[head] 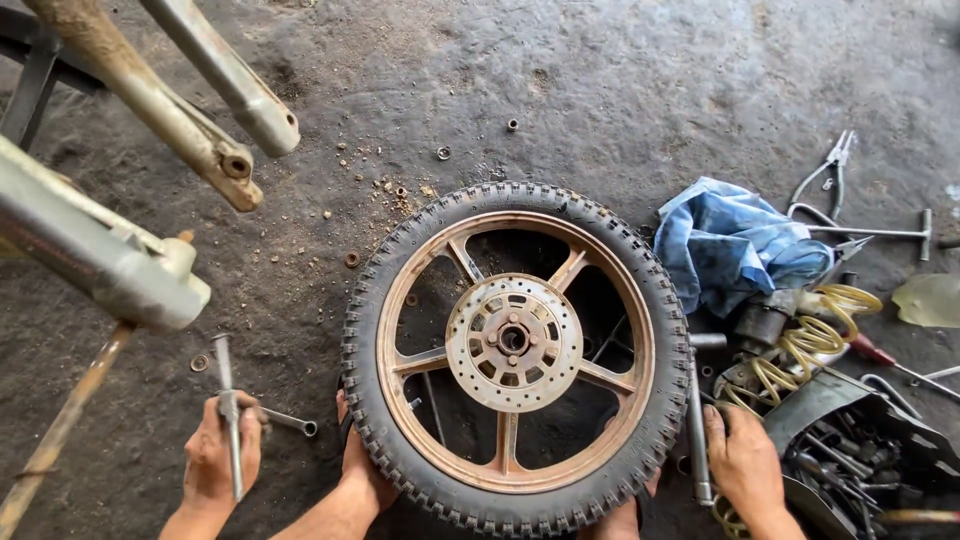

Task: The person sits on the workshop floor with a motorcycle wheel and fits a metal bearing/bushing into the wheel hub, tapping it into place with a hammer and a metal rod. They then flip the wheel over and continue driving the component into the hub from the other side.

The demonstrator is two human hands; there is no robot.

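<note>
A knobbly motorcycle tyre (660, 300) on a rusty orange spoked wheel (392, 345) lies flat on the ground, its brake disc (470, 345) facing up. My left hand (358, 470) grips the tyre's near-left edge, fingers tucked under it. My right hand (742, 462) rests palm down on the ground just right of the tyre, its thumb against a long metal rod (698, 440). It holds nothing. A bit of skin (622, 522) shows at the tyre's near edge; whose it is I cannot tell.
Another person's hand (215, 455) at the lower left holds a T-handle wrench (228, 400). Fork legs (215, 150) hang at upper left. On the right lie a blue rag (725, 245), a yellow coiled hose (800, 345), pliers (832, 165), a dark tray of tools (860, 450). Washers (443, 153) dot the dirt floor.
</note>
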